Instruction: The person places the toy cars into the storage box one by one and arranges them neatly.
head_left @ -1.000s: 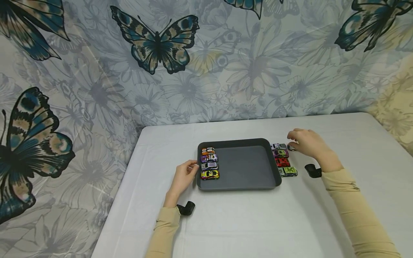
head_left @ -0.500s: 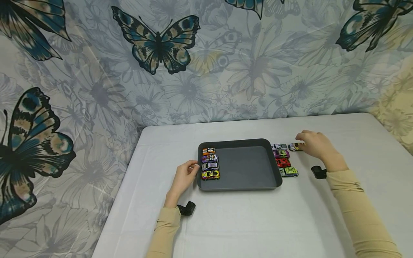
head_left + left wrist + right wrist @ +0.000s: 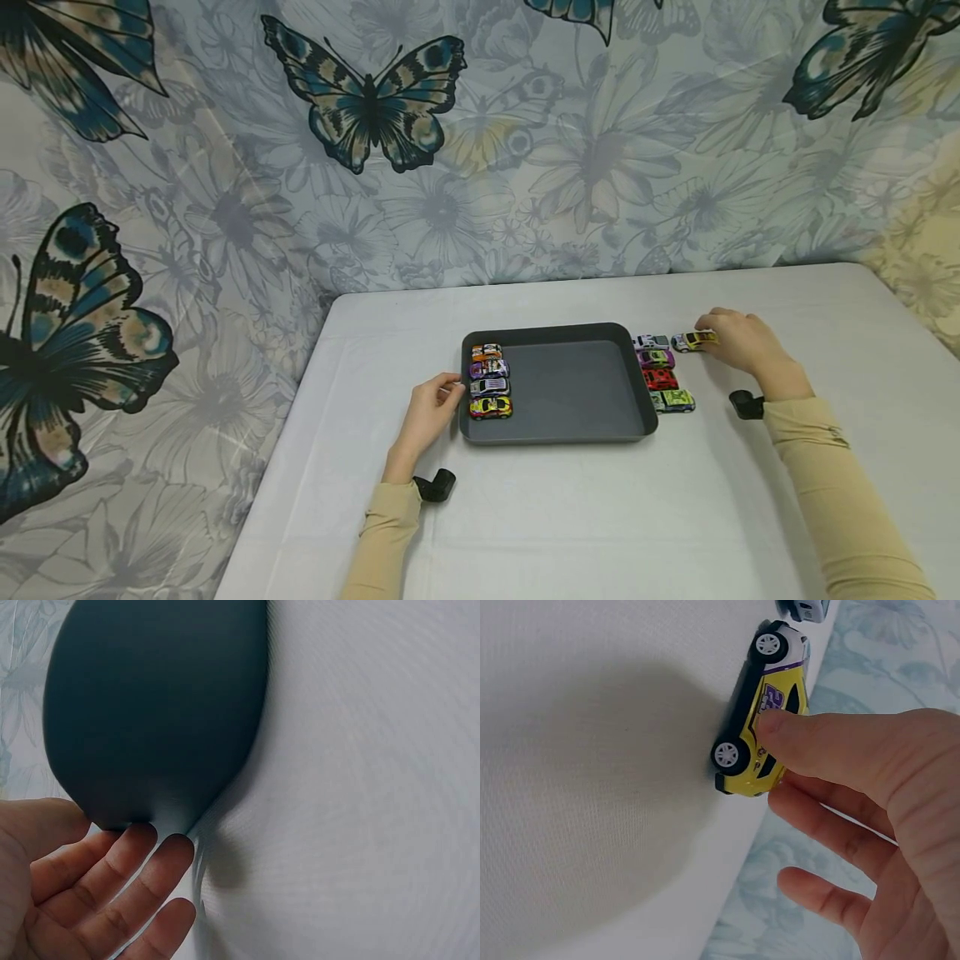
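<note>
The white table [image 3: 570, 517] is carrying a grey tray [image 3: 562, 432]. The right hand [image 3: 738, 342] is pinching the yellow car [image 3: 693, 340] right of it; the left hand [image 3: 429, 412], fingers relaxed, is touching its left rim. Lift level, pinching firmly.

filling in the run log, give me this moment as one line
left hand: rests on tray left edge | right hand: pinches yellow toy car on table right of tray | in tray: four cars
</note>
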